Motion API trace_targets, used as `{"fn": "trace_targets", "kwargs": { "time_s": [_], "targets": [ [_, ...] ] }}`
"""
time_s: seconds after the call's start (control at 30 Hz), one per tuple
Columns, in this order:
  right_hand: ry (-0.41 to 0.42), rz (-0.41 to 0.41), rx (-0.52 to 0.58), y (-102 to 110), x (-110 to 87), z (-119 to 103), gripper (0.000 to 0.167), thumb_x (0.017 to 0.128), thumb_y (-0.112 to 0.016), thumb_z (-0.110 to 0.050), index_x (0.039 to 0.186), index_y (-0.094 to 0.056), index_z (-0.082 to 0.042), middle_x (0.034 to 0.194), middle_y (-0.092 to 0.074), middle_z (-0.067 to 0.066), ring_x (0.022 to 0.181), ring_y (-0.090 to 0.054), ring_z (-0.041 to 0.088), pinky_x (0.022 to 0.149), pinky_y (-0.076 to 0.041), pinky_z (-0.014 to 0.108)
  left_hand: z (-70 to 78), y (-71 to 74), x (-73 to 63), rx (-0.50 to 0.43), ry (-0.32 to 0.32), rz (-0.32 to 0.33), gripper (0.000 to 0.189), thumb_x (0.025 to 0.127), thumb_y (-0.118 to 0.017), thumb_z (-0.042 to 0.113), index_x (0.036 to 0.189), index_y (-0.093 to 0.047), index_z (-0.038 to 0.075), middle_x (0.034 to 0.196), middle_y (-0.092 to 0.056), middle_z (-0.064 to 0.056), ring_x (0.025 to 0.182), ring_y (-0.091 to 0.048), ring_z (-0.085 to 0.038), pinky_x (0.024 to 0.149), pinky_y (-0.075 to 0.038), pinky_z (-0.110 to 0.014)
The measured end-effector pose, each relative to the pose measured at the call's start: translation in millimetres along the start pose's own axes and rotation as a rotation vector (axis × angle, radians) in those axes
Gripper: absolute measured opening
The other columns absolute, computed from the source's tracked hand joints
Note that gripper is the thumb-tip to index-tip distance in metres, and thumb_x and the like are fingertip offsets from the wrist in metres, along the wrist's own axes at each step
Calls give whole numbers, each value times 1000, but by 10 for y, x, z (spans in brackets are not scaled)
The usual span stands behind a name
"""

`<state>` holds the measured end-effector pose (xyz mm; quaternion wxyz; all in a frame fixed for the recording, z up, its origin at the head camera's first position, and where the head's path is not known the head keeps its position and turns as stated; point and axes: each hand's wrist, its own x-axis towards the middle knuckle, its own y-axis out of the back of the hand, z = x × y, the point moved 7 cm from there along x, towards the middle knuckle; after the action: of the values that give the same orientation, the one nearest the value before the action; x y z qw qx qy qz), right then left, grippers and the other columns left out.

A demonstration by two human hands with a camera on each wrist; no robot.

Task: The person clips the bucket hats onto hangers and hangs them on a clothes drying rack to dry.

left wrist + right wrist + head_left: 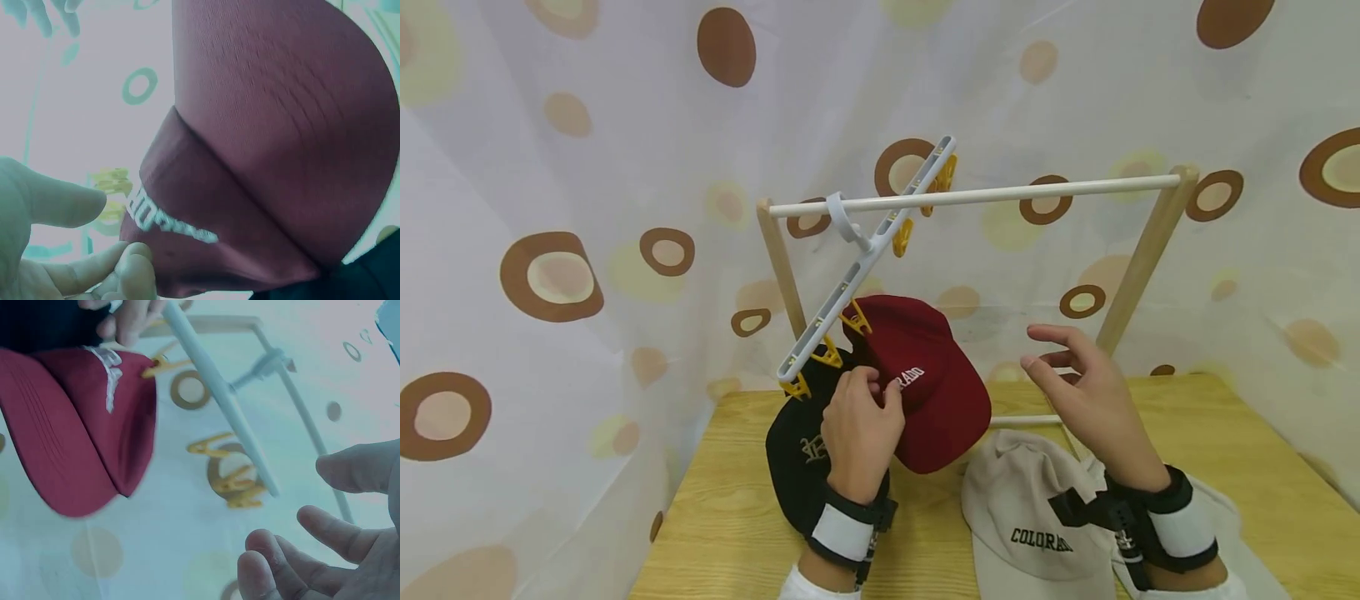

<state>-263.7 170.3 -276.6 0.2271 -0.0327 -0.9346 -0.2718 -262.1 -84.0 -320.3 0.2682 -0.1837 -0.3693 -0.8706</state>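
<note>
A dark red cap (951, 400) with white lettering hangs by a yellow clip (855, 319) on a pale grey hanger (850, 285). Beside it, at the hanger's near end, hangs a black cap (788, 467), held by yellow clips and partly behind my left hand (859, 429). That hand is at the red cap's lettered front; in the left wrist view its thumb stands apart from the fingers, whose tips (134, 253) are at the cap's edge. My right hand (1093, 400) is raised right of the red cap, fingers spread and holding nothing.
The hanger hooks over the white rod (1000, 196) of a rack with wooden posts (1150, 242). Several unused yellow clips (902, 237) line its far half. A beige cap (1022, 492) and another pale cap (1221, 512) lie on the wooden table (722, 492) below my right arm.
</note>
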Motion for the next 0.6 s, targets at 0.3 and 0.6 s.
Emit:
{"fn": "trace_targets", "kwargs": {
  "time_s": [0.3, 0.6],
  "targets": [
    [-19, 71, 3, 264, -186, 138, 39, 98, -61, -25, 136, -56, -16, 130, -57, -15, 99, -56, -9, 79, -44, 10, 355, -33, -237, 0, -234, 21, 20, 87, -72, 24, 100, -69, 9, 87, -69, -3, 77, -64, -17, 65, -53, -32],
    [-78, 70, -54, 389, -397, 360, 42, 99, -60, -27, 139, -54, -16, 125, -51, -29, 98, -54, -15, 76, -44, 8, 619, -407, -626, 22, -381, -74, 13, 84, -75, 26, 91, -71, 15, 81, -66, 4, 70, -56, -11, 56, -44, -19]
  ]
}}
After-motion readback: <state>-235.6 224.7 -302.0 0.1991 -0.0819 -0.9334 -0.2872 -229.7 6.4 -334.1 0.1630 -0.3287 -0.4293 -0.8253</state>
